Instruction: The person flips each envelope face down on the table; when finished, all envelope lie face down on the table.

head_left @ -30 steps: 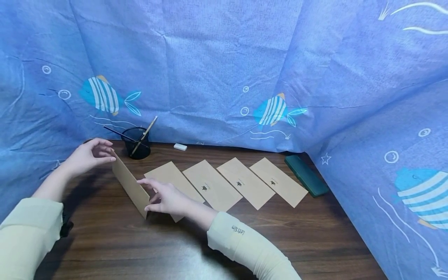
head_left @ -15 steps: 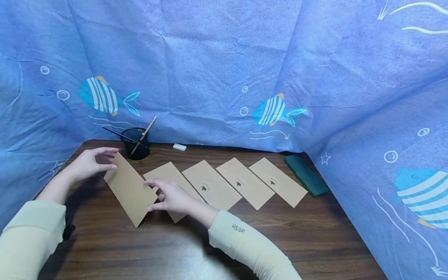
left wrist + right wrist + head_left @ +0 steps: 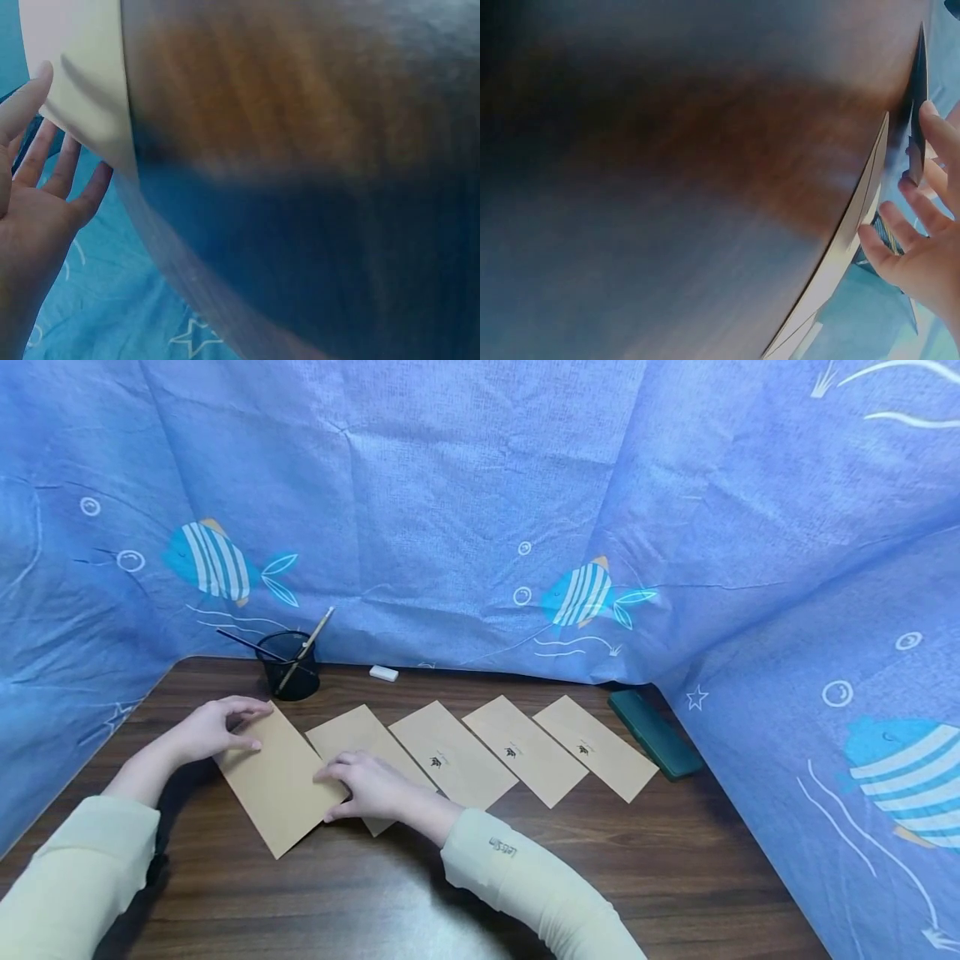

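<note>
In the head view a plain brown kraft-paper envelope (image 3: pixel 281 785) lies low over the left of the table; I cannot tell if it touches the wood. My left hand (image 3: pixel 213 728) grips its far-left end, and the left wrist view shows that hand's thumb above the envelope (image 3: pixel 79 82). On the opposite end my right hand (image 3: pixel 371 785) pinches an edge between thumb and fingers, other fingers spread in the right wrist view. Beside it a similar envelope (image 3: pixel 358 732) is partly hidden by the right hand. Further right lie several more envelopes, such as one (image 3: pixel 452 752) with a small dark print.
Behind the left hand stands a black mesh pen cup (image 3: pixel 292 672) with pencils. A white eraser (image 3: pixel 384 673) sits near the back edge. A dark green case (image 3: pixel 655 735) ends the row on the right. Blue fish-print cloth (image 3: pixel 450 510) hangs behind the wooden table (image 3: pixel 525 893).
The held envelope has tipped from standing on edge to lying nearly flat. My left hand has moved slightly right and down with it; the right hand has barely moved. The other envelopes stay put.
</note>
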### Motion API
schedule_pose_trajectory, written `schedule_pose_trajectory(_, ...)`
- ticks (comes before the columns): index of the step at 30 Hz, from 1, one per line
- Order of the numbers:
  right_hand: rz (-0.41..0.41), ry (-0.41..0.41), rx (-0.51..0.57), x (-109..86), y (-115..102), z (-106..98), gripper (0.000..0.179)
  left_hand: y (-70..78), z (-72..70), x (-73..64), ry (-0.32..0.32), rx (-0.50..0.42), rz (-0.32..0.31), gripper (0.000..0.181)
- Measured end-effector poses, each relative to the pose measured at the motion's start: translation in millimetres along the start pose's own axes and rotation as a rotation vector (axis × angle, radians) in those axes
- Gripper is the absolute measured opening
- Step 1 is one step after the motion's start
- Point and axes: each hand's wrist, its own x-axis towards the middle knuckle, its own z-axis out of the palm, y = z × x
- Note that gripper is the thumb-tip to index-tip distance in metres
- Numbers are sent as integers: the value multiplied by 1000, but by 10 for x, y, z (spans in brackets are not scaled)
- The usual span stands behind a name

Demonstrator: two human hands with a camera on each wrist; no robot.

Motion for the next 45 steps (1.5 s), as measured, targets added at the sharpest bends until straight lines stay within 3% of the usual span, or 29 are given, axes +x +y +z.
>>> schedule_pose_trajectory(8, 31, -111, -91, 12, -61, 37, 55, -22, 133, 4, -34, 57, 19, 56)
schedule_pose_trajectory(15, -42, -118, -147, 4, -31, 41, 45, -41, 156, 42, -97, 109, 7, 50)
schedule_pose_trajectory(21, -125, -80, -76, -51, 42, -21, 46, -66, 155, 56, -104, 136, 41, 48)
schedule_pose_trajectory(25, -147, -56, -24, -147, 169, -105, 51, -65, 163, 49, -114, 137, 35, 48)
schedule_pose_trajectory(31, -82, -85, -12, -358, 429, -200, 55, -48, 164, 27, -116, 135, 25, 48)
schedule_pose_trajectory(36, -110, -122, 21, -516, 688, -274, 58, -33, 168, 6, -116, 133, 27, 46)
schedule_pose_trajectory(40, -146, -162, -12, -600, 872, -321, 58, -6, 160, 6, -122, 136, 24, 47)
schedule_pose_trajectory(45, -117, -235, -66, -662, 982, -326, 57, 23, 140, 19, -128, 159, 40, 46)
